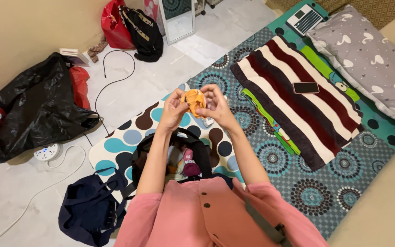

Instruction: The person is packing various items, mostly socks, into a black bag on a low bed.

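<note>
My left hand point(172, 111) and right hand point(214, 106) both grip clamped on an orange cloth point(193, 101), above the open black bag point(172, 158); a phone point(306, 87) lies at two o'clock.

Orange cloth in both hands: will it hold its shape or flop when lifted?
Likely floppy: the orange cloth bunches between the left hand and right hand. Probably light, since fingertips alone hold it. Unlikely to roll or slip.

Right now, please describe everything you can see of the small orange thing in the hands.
The orange thing looks like soft cloth, bunched into a small wad with paler folds. The left hand pinches it from one side, the right hand from the other, lifted above the dotted mat and an open black bag. Its true shape is hidden.
</note>
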